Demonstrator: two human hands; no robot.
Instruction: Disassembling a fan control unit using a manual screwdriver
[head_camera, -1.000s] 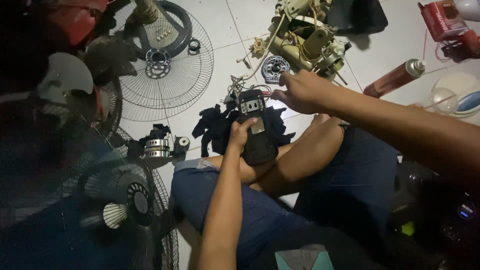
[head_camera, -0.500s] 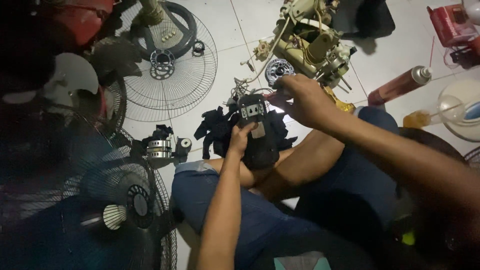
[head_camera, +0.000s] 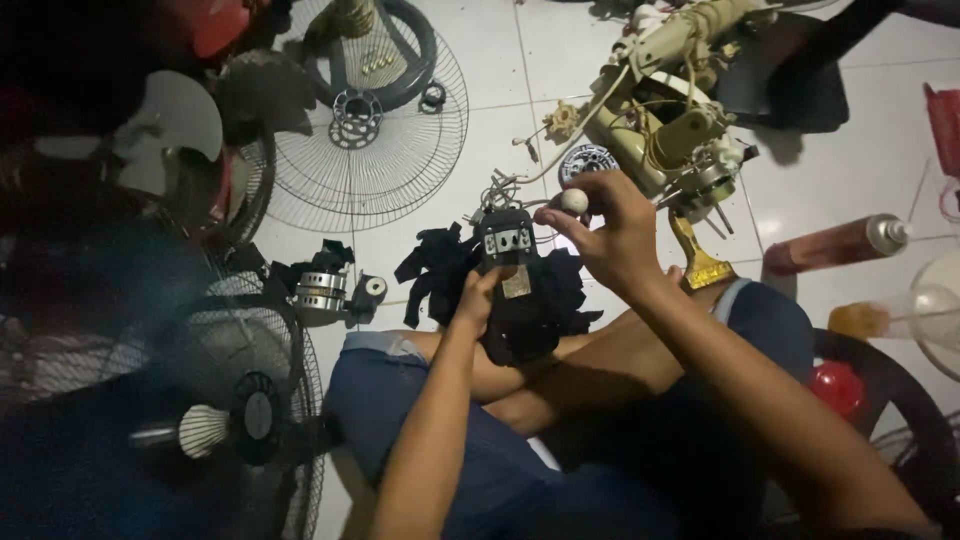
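Observation:
I sit cross-legged on a white tiled floor. My left hand (head_camera: 478, 298) grips a black fan housing (head_camera: 518, 290) that stands on my legs, with a grey switch block at its top. My right hand (head_camera: 610, 232) is raised just right of the housing's top and pinches a small white knob (head_camera: 574, 201) between thumb and fingers. A black cloth (head_camera: 432, 268) lies under and behind the housing.
A wire fan grille (head_camera: 372, 150) and a dark ring base (head_camera: 385, 45) lie at the back left. A cream fan motor assembly (head_camera: 672, 130) with wires lies at the back right. A small motor (head_camera: 325, 288), a spray can (head_camera: 838, 242) and another fan (head_camera: 240, 420) surround me.
My right hand has drawn back from the floor parts toward the housing's top, now with the white knob in its fingers. The left hand keeps its hold on the housing.

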